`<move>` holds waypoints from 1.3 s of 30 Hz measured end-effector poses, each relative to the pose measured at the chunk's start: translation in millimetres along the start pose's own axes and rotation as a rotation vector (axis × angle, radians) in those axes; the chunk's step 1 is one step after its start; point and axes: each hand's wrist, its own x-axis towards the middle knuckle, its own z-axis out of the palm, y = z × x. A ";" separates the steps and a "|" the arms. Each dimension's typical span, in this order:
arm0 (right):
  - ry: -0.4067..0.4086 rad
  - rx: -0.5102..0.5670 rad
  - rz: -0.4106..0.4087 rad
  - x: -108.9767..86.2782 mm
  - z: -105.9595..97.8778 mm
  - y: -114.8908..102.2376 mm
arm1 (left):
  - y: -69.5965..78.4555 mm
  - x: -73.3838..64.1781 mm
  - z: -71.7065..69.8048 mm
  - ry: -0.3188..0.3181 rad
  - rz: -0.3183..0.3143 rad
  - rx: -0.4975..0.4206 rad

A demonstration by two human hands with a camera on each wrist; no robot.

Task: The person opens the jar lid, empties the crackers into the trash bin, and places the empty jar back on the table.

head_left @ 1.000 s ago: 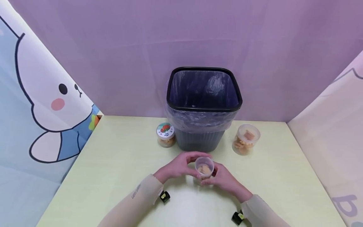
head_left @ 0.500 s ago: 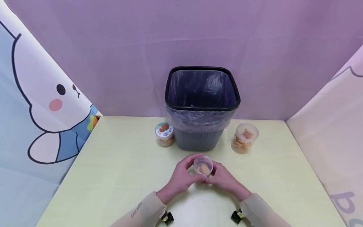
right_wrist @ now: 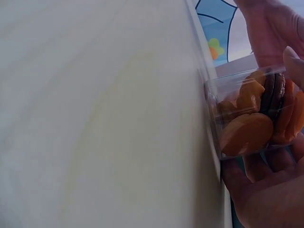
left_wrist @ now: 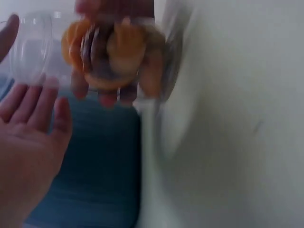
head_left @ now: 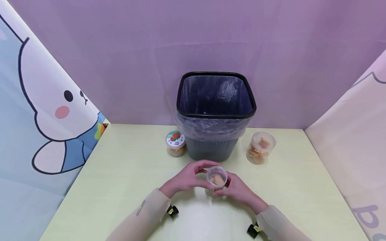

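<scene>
A small clear plastic jar [head_left: 217,177] holds several biscuits, some tan and orange and one dark, seen closely in the right wrist view. My right hand [head_left: 239,191] grips the jar's lower side, its fingers curled around the wall [right_wrist: 247,114]. My left hand [head_left: 187,177] spans the jar's upper end, thumb on the near side and fingers on the far side. In the left wrist view, the left fingertips [left_wrist: 45,88] meet the clear rim [left_wrist: 31,50]. Whether a clear lid covers it I cannot tell. The jar's base is at or close to the tabletop.
Behind the hands stands a grey bin [head_left: 211,147] with a black rim and a plastic liner. A jar with a printed lid [head_left: 176,144] is left of it; another biscuit jar [head_left: 260,147] is on the right. Purple cloth [head_left: 135,67] hangs behind the pale table [head_left: 126,160].
My left hand turned inward about the jar's top half a second ago, then swung back out to nearly its first position. The right hand and the jar have stayed almost still.
</scene>
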 end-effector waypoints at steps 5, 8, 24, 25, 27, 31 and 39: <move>-0.001 -0.003 0.004 -0.2 -0.8 1.3 | -5.0 13.4 -13.6 -0.173 0.029 -0.043; -0.008 0.001 0.003 0.0 -0.7 1.4 | -7.9 18.9 -16.8 -0.243 0.019 -0.107; -0.008 0.004 -0.002 0.2 -1.3 2.0 | -6.5 12.4 -4.5 -0.107 0.030 0.056; -0.009 0.004 -0.003 0.5 -1.1 2.1 | -5.7 10.8 -2.7 -0.079 0.022 0.062; -0.007 0.006 -0.004 0.9 -0.9 2.3 | -4.2 7.5 1.5 -0.025 0.003 0.057; 0.001 0.009 -0.007 0.7 -0.5 1.8 | -1.9 1.9 11.6 0.089 -0.038 0.039; 0.011 -0.018 -0.006 -1.4 -1.0 1.0 | 5.8 -8.4 37.1 0.319 -0.051 -0.001</move>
